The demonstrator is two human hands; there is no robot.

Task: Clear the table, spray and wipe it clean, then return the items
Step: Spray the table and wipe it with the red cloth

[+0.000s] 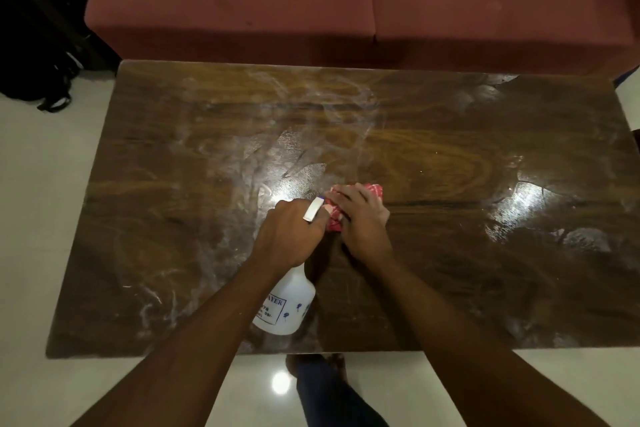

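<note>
Near the lower middle of the frame, the left hand (pixel 287 232) grips the head of a white spray bottle (pixel 284 309), whose body hangs over the bench's (pixel 485 135) near edge. Just right of it, almost touching, the right hand (pixel 360 218) curls over a bunched red cloth (pixel 375 190), pressing it onto the wet, streaked wood.

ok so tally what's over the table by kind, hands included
bottle: 1, gripped by the left hand
cloth: 1, under the right hand
hands: 2
total: 4
</note>
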